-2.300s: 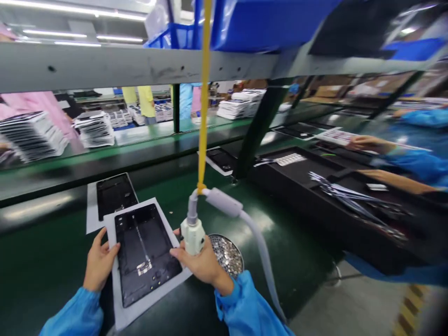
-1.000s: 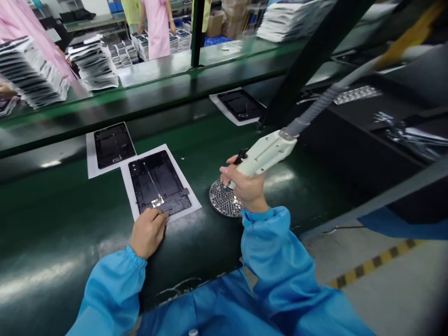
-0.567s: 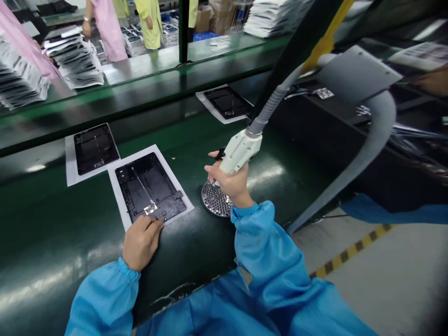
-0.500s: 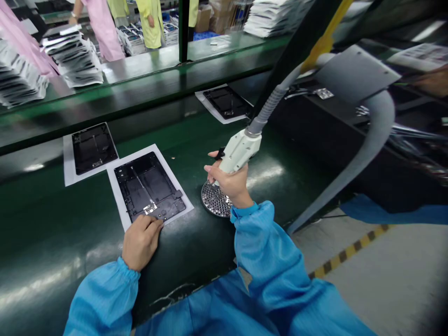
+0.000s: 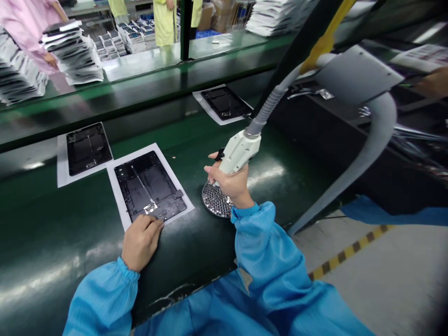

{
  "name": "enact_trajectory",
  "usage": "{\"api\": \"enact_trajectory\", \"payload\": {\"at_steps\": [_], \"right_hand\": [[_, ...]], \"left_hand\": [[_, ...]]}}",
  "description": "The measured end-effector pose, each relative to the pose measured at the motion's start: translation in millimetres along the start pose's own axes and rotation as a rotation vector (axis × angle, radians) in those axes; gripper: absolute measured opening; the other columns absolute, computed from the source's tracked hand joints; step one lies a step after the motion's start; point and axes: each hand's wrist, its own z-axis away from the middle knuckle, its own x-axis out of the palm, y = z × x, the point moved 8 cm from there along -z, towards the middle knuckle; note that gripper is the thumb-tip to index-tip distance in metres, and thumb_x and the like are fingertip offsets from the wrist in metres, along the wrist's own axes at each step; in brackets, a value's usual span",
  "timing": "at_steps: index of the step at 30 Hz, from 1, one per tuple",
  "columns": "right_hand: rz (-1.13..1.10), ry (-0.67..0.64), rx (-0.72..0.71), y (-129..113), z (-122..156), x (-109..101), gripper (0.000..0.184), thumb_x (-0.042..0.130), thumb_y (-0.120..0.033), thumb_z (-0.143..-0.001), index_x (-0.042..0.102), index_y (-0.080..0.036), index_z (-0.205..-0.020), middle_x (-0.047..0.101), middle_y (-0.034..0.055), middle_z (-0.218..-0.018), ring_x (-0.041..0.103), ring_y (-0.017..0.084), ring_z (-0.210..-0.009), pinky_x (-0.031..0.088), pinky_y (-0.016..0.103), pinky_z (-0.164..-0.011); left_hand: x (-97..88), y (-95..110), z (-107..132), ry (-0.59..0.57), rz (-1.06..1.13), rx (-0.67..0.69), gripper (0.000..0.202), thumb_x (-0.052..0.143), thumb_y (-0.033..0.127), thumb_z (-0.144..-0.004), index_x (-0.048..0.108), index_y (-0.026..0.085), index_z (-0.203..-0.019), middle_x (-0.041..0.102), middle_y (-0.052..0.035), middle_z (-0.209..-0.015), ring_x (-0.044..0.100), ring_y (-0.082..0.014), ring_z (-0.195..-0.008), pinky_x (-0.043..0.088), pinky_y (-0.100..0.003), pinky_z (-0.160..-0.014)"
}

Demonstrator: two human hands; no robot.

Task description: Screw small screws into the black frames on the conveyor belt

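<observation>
My right hand (image 5: 231,184) is wrapped round a white electric screwdriver (image 5: 240,151) with a ribbed grey hose at its top. Its tip is hidden, low over a round perforated tray (image 5: 217,200) full of small shiny bits that look like screws. With its fingers curled, my left hand (image 5: 142,240) grips the near edge of a black tablet housing (image 5: 150,184). That housing lies on a white sheet (image 5: 119,200) and carries a thin flex cable and a small circuit board (image 5: 150,208) close to my fingers.
On the dark green belt (image 5: 38,224) lie another tablet housing (image 5: 89,149) at left and one (image 5: 226,102) farther back. A grey hose (image 5: 350,182) curves down at right beside a bracket plate (image 5: 359,72). Stacks of sheets (image 5: 75,56) and co-workers are beyond the ledge.
The two other housings have slid slightly left on the belt. Across the ledge, the person in pink has shifted. Both my hands, the screwdriver and the near housing stay almost still.
</observation>
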Motion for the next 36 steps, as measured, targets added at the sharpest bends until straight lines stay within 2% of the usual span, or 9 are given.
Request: {"api": "enact_trajectory", "payload": {"at_steps": [5,8,12,16,20,23,26,31,36], "right_hand": [[-0.003,0.048,-0.014,-6,5,-4,0.024,0.072,-0.019,-0.065,0.063,-0.018,-0.088,0.055,-0.0078,-0.046,0.051,0.011,-0.039,0.044,0.027,-0.043],[0.004,0.08,-0.075,-11,8,-7,0.023,0.074,-0.018,-0.066,0.065,-0.021,-0.087,0.056,-0.0085,-0.045,0.05,0.012,-0.037,0.047,0.029,-0.047],[0.022,0.067,-0.131,-13,9,-7,0.02,0.076,-0.018,-0.068,0.065,-0.027,-0.082,0.056,-0.0088,-0.046,0.051,0.014,-0.039,0.05,0.034,-0.053],[0.045,0.073,-0.131,-15,9,-7,0.021,0.074,-0.014,-0.068,0.065,-0.028,-0.08,0.055,-0.0088,-0.046,0.051,0.014,-0.038,0.05,0.036,-0.054],[0.058,0.098,-0.115,-17,8,-8,0.02,0.073,-0.011,-0.065,0.064,-0.025,-0.076,0.056,-0.0088,-0.045,0.05,0.013,-0.037,0.05,0.035,-0.053],[0.061,0.11,-0.115,-19,7,-8,0.016,0.072,-0.01,-0.063,0.063,-0.02,-0.072,0.057,-0.0072,-0.044,0.052,0.012,-0.039,0.052,0.035,-0.057],[0.051,0.103,-0.098,-19,8,-7,0.017,0.072,-0.008,-0.062,0.065,-0.017,-0.075,0.057,-0.0062,-0.044,0.053,0.012,-0.039,0.051,0.033,-0.054],[0.046,0.096,-0.118,-21,9,-6,0.017,0.071,-0.007,-0.062,0.065,-0.016,-0.076,0.057,-0.0063,-0.044,0.052,0.011,-0.038,0.049,0.03,-0.049],[0.037,0.104,-0.102,-20,10,-9,0.021,0.071,-0.008,-0.062,0.066,-0.017,-0.081,0.057,-0.0069,-0.045,0.052,0.011,-0.037,0.05,0.03,-0.05]], "left_hand": [[0.2,-4,1,-0.015,0.077,-0.058,0.019,0.052,0.024,-0.094,0.07,0.017,-0.094,0.066,-0.0053,-0.084,0.06,-0.0162,-0.08,0.051,-0.028,-0.071],[-3.7,-18,-2,-0.039,0.188,-0.171,0.018,0.053,0.024,-0.094,0.07,0.019,-0.092,0.068,-0.0048,-0.086,0.062,-0.0155,-0.083,0.052,-0.028,-0.076],[-15.0,-48,-12,-0.013,0.063,-0.391,0.012,0.063,0.026,-0.087,0.07,0.018,-0.092,0.068,-0.0058,-0.091,0.061,-0.0196,-0.088,0.051,-0.034,-0.08],[-9.4,-60,-24,-0.15,-0.015,-0.467,0.013,0.075,0.03,-0.077,0.07,0.019,-0.083,0.065,-0.0053,-0.088,0.058,-0.022,-0.088,0.049,-0.035,-0.079],[-10.5,-60,-28,-0.152,0.135,-0.52,0.01,0.073,0.024,-0.076,0.067,0.018,-0.072,0.065,-0.0016,-0.075,0.058,-0.017,-0.075,0.046,-0.03,-0.071],[-5.7,-59,-19,-0.128,0.41,-0.667,0.011,0.069,0.028,-0.078,0.068,0.018,-0.073,0.064,0.0015,-0.064,0.054,-0.0114,-0.058,0.043,-0.023,-0.058],[3.8,-51,-10,-0.12,0.584,-0.765,0.017,0.068,0.033,-0.078,0.07,0.017,-0.075,0.062,0.0019,-0.059,0.051,-0.0097,-0.053,0.039,-0.021,-0.051],[10.6,-35,-6,-0.169,0.449,-0.746,0.017,0.064,0.031,-0.08,0.071,0.018,-0.074,0.06,0.0023,-0.057,0.05,-0.0095,-0.053,0.037,-0.021,-0.052],[10.3,-39,-7,-0.205,0.417,-0.758,0.018,0.063,0.033,-0.081,0.07,0.018,-0.073,0.059,0.0025,-0.057,0.05,-0.01,-0.054,0.037,-0.021,-0.054]]}}
